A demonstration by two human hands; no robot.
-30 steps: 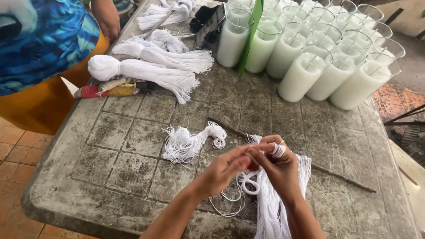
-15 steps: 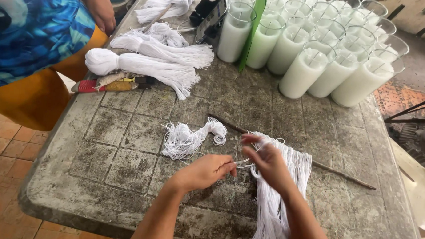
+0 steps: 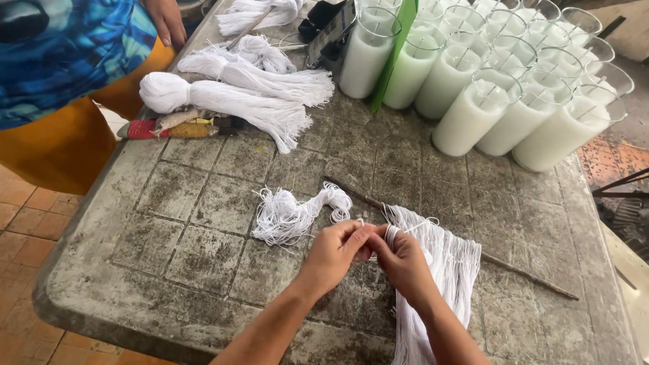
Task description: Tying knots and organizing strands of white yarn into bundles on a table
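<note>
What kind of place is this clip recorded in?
Probably a small, informal candle-making workshop. A worn grey tiled table carries rows of clear glass jars filled with white wax and bundles of white cotton string, and the left hand and right hand work white string.

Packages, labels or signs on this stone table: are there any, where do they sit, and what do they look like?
Green strip: a long flat card or sleeve, leaning upright among the glass candles at the far side; plain green as far as visible.
Red and yellow wrapped object: lying at the table's left edge beside the white string bundles; a small elongated wrapper, details too blurred.
No screens or signs in view.
</note>
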